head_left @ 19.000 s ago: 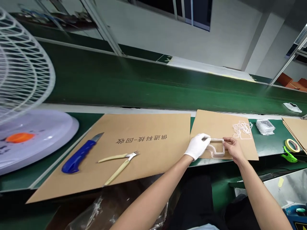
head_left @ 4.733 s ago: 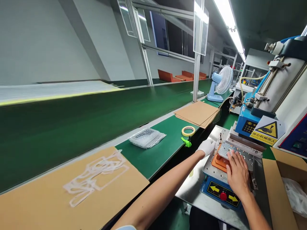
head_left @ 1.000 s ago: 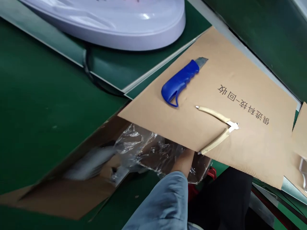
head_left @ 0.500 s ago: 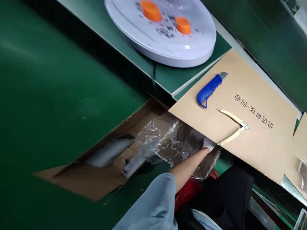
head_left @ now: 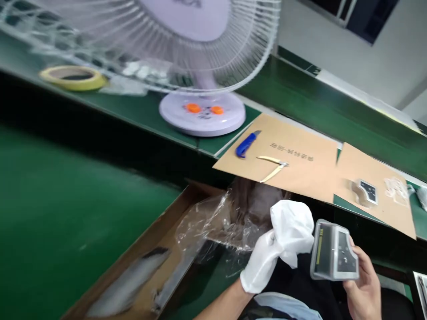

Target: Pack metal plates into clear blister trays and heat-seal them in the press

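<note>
The left hand (head_left: 263, 262), in a white glove, has its grip closed on a crumpled white cloth (head_left: 292, 224), which bunches up above the fingers. Just to the right of it, the bare right hand (head_left: 365, 286) holds a flat grey rectangular case with dark panels (head_left: 333, 251). Its grip is clamped on the case's right edge, with the thumb on top and the fingers hidden beneath. Cloth and case nearly touch, and both are held in the air in front of the near edge of the green bench (head_left: 173, 111), not resting on it.

Below the hands stands an open brown cardboard box (head_left: 156, 249) lined with a clear plastic bag (head_left: 216, 218).

On the bench, a brown cardboard sheet with printed characters (head_left: 307, 173) overhangs the near edge. It carries a blue-handled utility knife (head_left: 245, 144) and cream-handled nippers (head_left: 274, 162), lying near each other but apart.

Toward the bench's right end, a second cardboard sheet (head_left: 376, 209) bears a clear plastic shell (head_left: 365, 191) and a pile of clear trimmings (head_left: 395, 186).

A lilac table fan with orange buttons (head_left: 202, 113) stands to the left of the knife. Toward the left end lies a yellow tape roll (head_left: 73, 78).
</note>
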The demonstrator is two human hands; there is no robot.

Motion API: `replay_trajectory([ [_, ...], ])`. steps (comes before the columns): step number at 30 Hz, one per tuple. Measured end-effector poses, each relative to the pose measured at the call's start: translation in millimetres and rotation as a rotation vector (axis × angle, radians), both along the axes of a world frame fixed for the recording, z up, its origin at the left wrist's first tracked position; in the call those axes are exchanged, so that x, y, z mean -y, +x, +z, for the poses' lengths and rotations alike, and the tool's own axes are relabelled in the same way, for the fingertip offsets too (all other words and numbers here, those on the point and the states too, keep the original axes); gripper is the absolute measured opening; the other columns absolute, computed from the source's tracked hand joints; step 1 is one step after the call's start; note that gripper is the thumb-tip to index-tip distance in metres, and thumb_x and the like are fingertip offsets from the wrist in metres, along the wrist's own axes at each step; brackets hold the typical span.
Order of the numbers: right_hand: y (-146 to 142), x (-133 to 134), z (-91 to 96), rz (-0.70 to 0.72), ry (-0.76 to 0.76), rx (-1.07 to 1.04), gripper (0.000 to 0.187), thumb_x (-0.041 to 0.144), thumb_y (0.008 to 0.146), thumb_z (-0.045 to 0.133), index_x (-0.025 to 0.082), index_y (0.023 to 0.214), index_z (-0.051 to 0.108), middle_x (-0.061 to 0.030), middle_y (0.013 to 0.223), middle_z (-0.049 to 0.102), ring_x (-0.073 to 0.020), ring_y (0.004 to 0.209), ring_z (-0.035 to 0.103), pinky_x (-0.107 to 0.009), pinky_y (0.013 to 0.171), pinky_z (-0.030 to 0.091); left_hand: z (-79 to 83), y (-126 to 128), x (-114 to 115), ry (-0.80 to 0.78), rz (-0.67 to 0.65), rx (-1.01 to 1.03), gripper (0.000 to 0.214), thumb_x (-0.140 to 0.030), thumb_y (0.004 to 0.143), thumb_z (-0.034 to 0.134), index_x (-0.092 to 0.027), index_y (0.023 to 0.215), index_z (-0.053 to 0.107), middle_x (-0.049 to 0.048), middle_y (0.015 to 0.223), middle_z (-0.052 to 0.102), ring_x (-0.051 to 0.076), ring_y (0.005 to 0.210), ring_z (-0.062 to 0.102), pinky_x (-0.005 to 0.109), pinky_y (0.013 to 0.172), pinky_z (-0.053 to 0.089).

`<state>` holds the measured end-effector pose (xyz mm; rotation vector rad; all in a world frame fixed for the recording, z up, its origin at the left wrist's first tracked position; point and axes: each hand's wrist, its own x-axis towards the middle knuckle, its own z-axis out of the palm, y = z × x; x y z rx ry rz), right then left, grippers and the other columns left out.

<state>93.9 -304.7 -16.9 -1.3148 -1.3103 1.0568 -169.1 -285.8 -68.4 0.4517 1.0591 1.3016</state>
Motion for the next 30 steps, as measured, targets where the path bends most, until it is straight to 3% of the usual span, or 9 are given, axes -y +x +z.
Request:
replay_trajectory([
  [3, -1, 3, 9.5, 0.058, 0.075, -0.120, 0.060, 0.056, 0.082, 0.091, 0.029, 0.133, 0.073, -0.0185, 0.163, 0.054, -0.0439, 0.155, 0.045, -0.056, 0.114, 0.055, 49.0, 47, -8, 0.106, -0.372, 0.151, 0.055, -0.043, 0.072, 0.093, -0.015, 0.117, 0.078, 0.0149, 0.111, 0.079, 0.039, 0.101, 0.074, 0.042, 0.079, 0.063],
  [8, 46, 28, 18.1, -0.153, 0.132, -0.167, 0.056, 0.042, 0.087, 0.090, 0.031, 0.138, 0.071, -0.0141, 0.144, 0.068, -0.0361, 0.135, 0.067, -0.048, 0.108, 0.062, 101.6, 105, -34, 0.210, -0.749, 0.195, 0.067, -0.043, 0.087, 0.081, -0.022, 0.149, 0.064, 0.0182, 0.132, 0.074, 0.038, 0.103, 0.077, 0.041, 0.072, 0.064],
  [11, 74, 36, 22.1, -0.263, 0.148, -0.078, 0.053, 0.034, 0.089, 0.088, 0.031, 0.139, 0.070, -0.0125, 0.143, 0.067, -0.0345, 0.132, 0.068, -0.047, 0.106, 0.063, 122.9, 126, -60, 0.284, -0.971, 0.185, 0.070, -0.052, 0.092, 0.076, -0.022, 0.153, 0.061, 0.0177, 0.138, 0.072, 0.041, 0.112, 0.074, 0.044, 0.081, 0.064],
  [14, 94, 25, 33.5, -0.334, 0.234, 0.098, 0.047, 0.028, 0.091, 0.086, 0.033, 0.136, 0.071, -0.0099, 0.144, 0.068, -0.0345, 0.140, 0.061, -0.052, 0.114, 0.057, 139.8, 148, -86, 0.354, -1.046, 0.109, 0.067, -0.053, 0.096, 0.073, -0.021, 0.152, 0.061, 0.0165, 0.138, 0.072, 0.040, 0.119, 0.072, 0.048, 0.096, 0.061],
  [18, 111, -17, 57.8, -0.385, 0.402, 0.301, 0.047, 0.025, 0.093, 0.083, 0.035, 0.137, 0.071, -0.0078, 0.138, 0.072, -0.0340, 0.142, 0.058, -0.058, 0.119, 0.052, 159.8, 182, -130, 0.453, -0.955, -0.107, 0.070, -0.045, 0.086, 0.087, -0.022, 0.147, 0.063, 0.0140, 0.137, 0.074, 0.037, 0.127, 0.069, 0.048, 0.108, 0.056],
  [20, 119, -39, 67.5, -0.464, 0.408, 0.347, 0.052, 0.029, 0.094, 0.082, 0.035, 0.144, 0.066, -0.0099, 0.154, 0.060, -0.0352, 0.146, 0.054, -0.061, 0.120, 0.050, 169.6, 200, -168, 0.517, -0.963, -0.143, 0.068, -0.048, 0.084, 0.088, -0.020, 0.142, 0.066, 0.0146, 0.136, 0.074, 0.038, 0.128, 0.068, 0.049, 0.109, 0.055],
  [23, 134, -63, 67.6, -0.553, 0.321, 0.376, 0.061, 0.034, 0.099, 0.076, 0.034, 0.156, 0.054, -0.0117, 0.172, 0.038, -0.0364, 0.152, 0.047, -0.062, 0.120, 0.050, 176.7, 231, -257, 0.676, -0.963, -0.207, 0.063, -0.049, 0.086, 0.084, -0.017, 0.138, 0.069, 0.0159, 0.138, 0.073, 0.040, 0.130, 0.066, 0.051, 0.110, 0.055],
  [27, 159, -72, 36.3, -0.477, 0.205, 0.440, 0.041, 0.036, 0.103, 0.068, 0.031, 0.144, 0.066, -0.0114, 0.154, 0.061, -0.0341, 0.144, 0.058, -0.056, 0.116, 0.055, 166.0, 282, -408, 0.624, -0.651, -0.360, 0.064, -0.046, 0.078, 0.091, -0.011, 0.128, 0.071, 0.0187, 0.127, 0.076, 0.035, 0.111, 0.071, 0.047, 0.094, 0.061],
  [30, 175, -73, 4.6, -0.480, 0.143, 0.473, 0.032, 0.039, 0.101, 0.070, 0.030, 0.132, 0.074, -0.0112, 0.140, 0.072, -0.0330, 0.132, 0.068, -0.049, 0.110, 0.060, 152.0, 315, -504, 0.551, -0.560, -0.381, 0.060, -0.044, 0.089, 0.084, -0.010, 0.134, 0.066, 0.0201, 0.128, 0.075, 0.028, 0.102, 0.073, 0.044, 0.089, 0.061],
])
